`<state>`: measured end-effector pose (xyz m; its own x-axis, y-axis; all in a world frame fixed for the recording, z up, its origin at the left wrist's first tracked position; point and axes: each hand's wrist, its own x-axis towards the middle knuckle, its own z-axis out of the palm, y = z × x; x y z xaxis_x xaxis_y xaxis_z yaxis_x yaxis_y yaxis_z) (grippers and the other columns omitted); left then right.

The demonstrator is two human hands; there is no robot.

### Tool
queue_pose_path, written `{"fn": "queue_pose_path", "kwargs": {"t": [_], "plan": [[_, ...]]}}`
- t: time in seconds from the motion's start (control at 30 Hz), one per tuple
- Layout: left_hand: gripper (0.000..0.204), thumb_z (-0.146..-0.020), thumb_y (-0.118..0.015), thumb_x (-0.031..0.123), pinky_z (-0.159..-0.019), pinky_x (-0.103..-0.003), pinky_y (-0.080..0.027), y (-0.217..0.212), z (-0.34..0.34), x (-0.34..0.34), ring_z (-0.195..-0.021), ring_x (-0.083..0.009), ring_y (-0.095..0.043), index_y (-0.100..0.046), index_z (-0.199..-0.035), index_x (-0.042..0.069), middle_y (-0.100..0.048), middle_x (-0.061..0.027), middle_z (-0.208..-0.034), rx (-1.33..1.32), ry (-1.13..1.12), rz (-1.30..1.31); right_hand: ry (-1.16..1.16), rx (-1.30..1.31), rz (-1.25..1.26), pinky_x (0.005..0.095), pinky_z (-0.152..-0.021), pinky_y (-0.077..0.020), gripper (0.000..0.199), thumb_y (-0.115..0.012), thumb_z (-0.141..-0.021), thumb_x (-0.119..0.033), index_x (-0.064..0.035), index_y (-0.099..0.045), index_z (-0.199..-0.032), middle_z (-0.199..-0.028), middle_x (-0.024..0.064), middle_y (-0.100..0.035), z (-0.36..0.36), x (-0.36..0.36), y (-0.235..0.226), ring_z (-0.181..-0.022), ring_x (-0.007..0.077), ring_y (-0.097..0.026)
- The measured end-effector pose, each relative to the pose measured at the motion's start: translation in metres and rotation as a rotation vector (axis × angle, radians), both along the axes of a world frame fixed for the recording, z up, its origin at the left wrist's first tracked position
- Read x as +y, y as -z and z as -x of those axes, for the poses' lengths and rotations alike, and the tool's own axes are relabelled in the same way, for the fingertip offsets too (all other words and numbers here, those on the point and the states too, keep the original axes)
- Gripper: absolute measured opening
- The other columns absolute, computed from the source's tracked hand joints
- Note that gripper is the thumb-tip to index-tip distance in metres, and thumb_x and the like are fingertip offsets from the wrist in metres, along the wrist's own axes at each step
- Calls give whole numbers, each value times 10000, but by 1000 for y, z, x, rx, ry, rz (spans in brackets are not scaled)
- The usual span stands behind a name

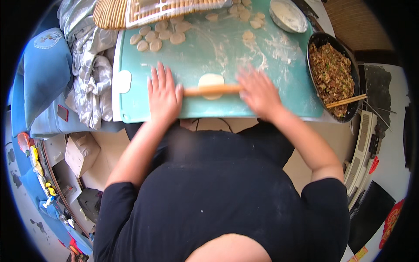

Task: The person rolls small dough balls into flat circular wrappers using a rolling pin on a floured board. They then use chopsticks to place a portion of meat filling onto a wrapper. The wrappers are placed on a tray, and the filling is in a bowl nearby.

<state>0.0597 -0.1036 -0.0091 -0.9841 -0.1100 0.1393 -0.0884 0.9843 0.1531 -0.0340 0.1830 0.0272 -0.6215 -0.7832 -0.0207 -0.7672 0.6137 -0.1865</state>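
We're mid-roll here: left hand (pixel 163 94) and right hand (pixel 258 91) lie flat and open on the rolling pin (pixel 212 90) over the dough round (pixel 211 81) mid-surface (pixel 279 65), so next it probably needs turning for even thickness.

A dark pan (pixel 354 74) of chopped filling sits at the desk's right edge, chopsticks (pixel 346 101) resting across its rim. A metal flour bowl (pixel 287 15) stands beyond it. Small dough pieces (pixel 158 35) lie far left, just beside a bamboo mat (pixel 111 13). Grey cloth (pixel 89 70) lies left of the desk.
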Motion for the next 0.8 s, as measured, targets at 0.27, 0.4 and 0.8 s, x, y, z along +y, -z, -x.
{"fn": "queue_pose_path", "kwargs": {"t": [0.27,0.4,0.8], "plan": [[623,-933,-383,364,-1109,-491,-154,-13,24,13,-1383,-397,-146,-288,-1376,-64,-190,-242,-1479,-121,76,-5,53,80,71,444,-1095,-242,570,-555,-849,-336,-101,-406,-1346,-1458,130,-306,14,21,20,-1355,319,-267],[568,-864,-540,266,-1037,-462,-305,-26,-6,53,-1275,-424,-322,-385,-1307,-55,-354,-253,-1362,-124,191,-197,74,-24,142,428,-1050,-321,495,-631,-800,-236,-62,-467,-1233,-1405,144,-379,-41,30,7,-1308,335,-349],[147,-769,-656,130,-711,-367,-495,-36,44,43,-807,-304,-620,-596,-886,64,-639,-138,-881,-75,35,-602,-51,180,402,373,-685,-460,410,-702,-670,-74,-83,-536,-1045,-921,66,-591,-38,33,1,-813,266,-582]]}}
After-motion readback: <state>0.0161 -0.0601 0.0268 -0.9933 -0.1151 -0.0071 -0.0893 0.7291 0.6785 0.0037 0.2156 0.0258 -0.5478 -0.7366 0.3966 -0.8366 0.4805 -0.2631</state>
